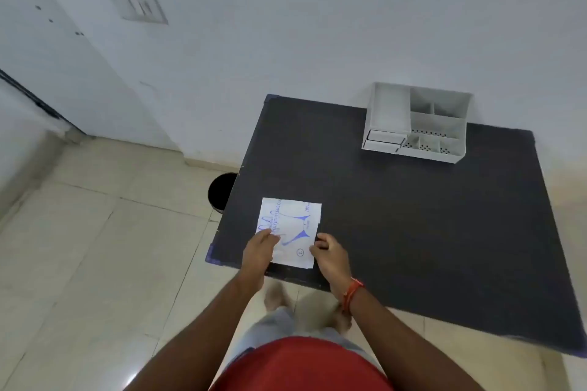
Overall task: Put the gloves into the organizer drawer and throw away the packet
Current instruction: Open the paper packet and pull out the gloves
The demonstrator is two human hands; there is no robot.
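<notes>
Hands [259,251] on packet [287,232] — bin [220,192] beside.

Bare dark table [413,216] is left open between the packet [290,228] and the organizer [416,124], set at the far wall

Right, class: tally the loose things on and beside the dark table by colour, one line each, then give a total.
White: 2, the glove packet and the organizer, both on the table
Black: 1, the bin on the floor at the table's left edge
Total: 3
</notes>
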